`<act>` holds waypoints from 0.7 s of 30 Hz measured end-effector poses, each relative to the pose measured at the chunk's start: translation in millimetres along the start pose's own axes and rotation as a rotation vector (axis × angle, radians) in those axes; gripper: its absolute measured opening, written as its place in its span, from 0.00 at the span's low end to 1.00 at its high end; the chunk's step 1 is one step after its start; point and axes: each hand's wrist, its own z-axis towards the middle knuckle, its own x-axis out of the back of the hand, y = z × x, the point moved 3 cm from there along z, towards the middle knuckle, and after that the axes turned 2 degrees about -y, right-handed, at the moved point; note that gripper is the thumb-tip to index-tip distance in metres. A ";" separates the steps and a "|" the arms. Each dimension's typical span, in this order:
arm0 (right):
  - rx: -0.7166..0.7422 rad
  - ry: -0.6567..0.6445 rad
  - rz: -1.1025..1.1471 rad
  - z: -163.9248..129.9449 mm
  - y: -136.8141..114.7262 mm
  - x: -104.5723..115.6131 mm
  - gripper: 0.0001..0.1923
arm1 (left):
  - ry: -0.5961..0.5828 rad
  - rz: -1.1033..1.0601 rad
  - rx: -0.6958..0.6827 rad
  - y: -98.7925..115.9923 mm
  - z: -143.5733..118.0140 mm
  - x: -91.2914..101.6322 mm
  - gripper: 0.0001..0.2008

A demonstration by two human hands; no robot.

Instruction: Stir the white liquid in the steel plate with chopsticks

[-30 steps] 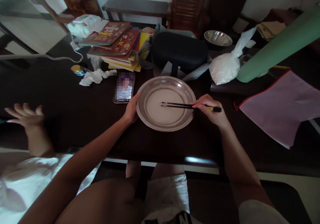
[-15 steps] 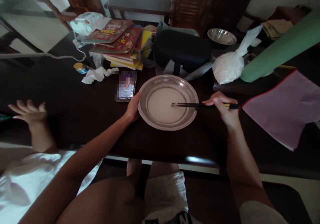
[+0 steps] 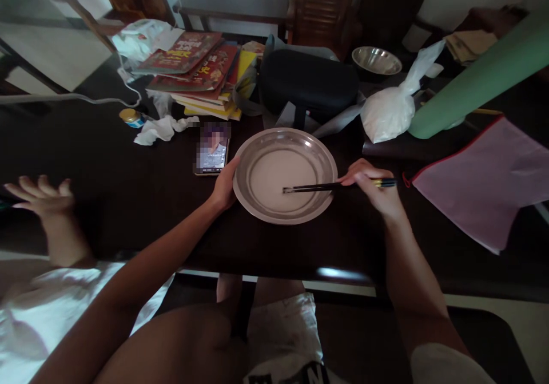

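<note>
Now right hand (image 3: 371, 186) grips chopsticks (image 3: 317, 187), tips in steel plate (image 3: 285, 176); left hand (image 3: 223, 186) clasps plate rim.

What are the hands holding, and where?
Right hand holds chopsticks near their yellow-banded back end; left hand grips the metal plate by its left rim.
</note>
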 end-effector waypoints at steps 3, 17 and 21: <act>0.020 -0.060 -0.076 0.5 0.1 -5.1 0.13 | 0.000 -0.009 -0.012 0.7 -0.7 -0.7 0.11; -0.035 0.084 -0.027 -1.2 1.3 3.6 0.15 | -0.035 -0.021 0.022 -3.8 3.6 3.6 0.14; -0.041 0.054 0.054 -1.5 0.8 3.2 0.17 | -0.016 0.004 -0.013 -3.9 5.1 4.5 0.13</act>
